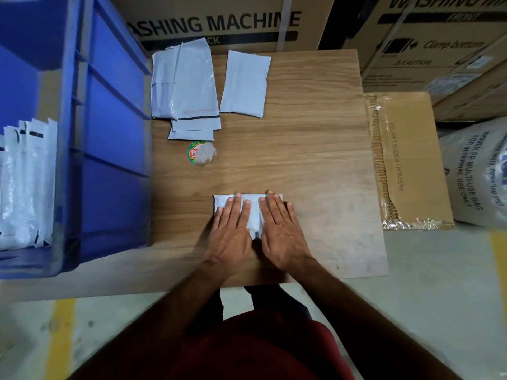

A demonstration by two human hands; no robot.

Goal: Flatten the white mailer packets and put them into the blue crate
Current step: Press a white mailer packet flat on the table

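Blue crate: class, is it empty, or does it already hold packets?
Not empty. White packets stand on edge in a row inside the blue crate.

a warehouse: stacked washing machine cartons (214, 23), yellow floor line (59, 338).

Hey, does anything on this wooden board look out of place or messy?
One thing: a round red-and-green sticker lies on the wooden board, partly scraped off to a whitish patch. The pile of white mailers at the far left is fanned unevenly rather than squared.

Wooden table (315, 138), stacked washing-machine cartons (219, 20), grey floor (439, 297) with yellow line (59, 338)
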